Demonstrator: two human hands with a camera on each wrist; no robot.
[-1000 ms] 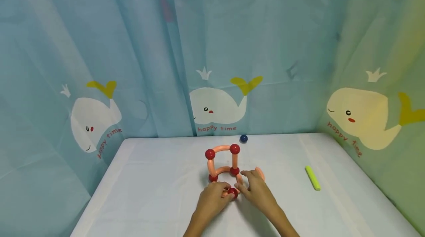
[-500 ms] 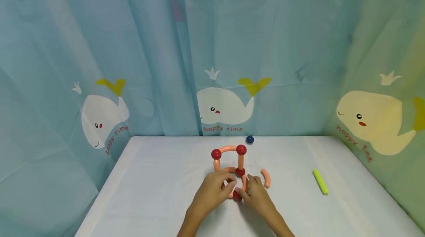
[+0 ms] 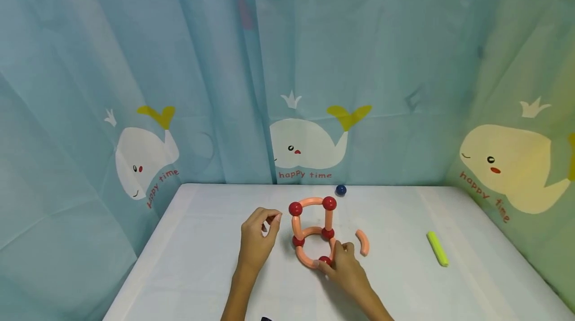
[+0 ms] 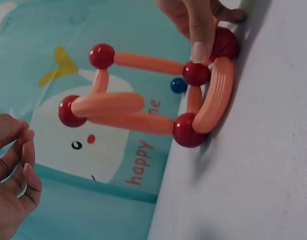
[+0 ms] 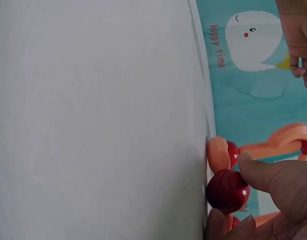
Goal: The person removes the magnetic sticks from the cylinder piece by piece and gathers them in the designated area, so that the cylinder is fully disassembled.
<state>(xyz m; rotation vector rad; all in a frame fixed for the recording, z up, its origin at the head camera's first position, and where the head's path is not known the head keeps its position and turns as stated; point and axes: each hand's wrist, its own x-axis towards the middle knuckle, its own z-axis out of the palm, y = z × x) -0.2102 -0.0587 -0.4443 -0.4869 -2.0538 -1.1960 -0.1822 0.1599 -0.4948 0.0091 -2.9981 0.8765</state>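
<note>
A toy frame of red balls and orange rods (image 3: pixel 329 220) stands on the table, with a ring of curved rods at its base and one curved rod joining two raised balls. From the upper left ball another curved orange rod (image 4: pixel 108 104) sticks out, its far end free. My right hand (image 3: pixel 349 270) pinches the front red ball (image 5: pixel 227 191) between thumb and fingers, low at the table. Left of the frame, my left hand (image 3: pixel 258 238) is raised and apart from it, fingers loosely bent and holding nothing.
Right of the frame lies a loose curved orange rod (image 3: pixel 362 242). A lime green stick (image 3: pixel 437 248) is farther right on the white table (image 3: pixel 179 261). Near the back edge sits a dark blue ball (image 3: pixel 341 190), in front of a whale-print curtain (image 3: pixel 224 86).
My left hand has left the front of the frame, moving left and up away from it. My right hand has come onto the front red ball. The view has shifted slightly.
</note>
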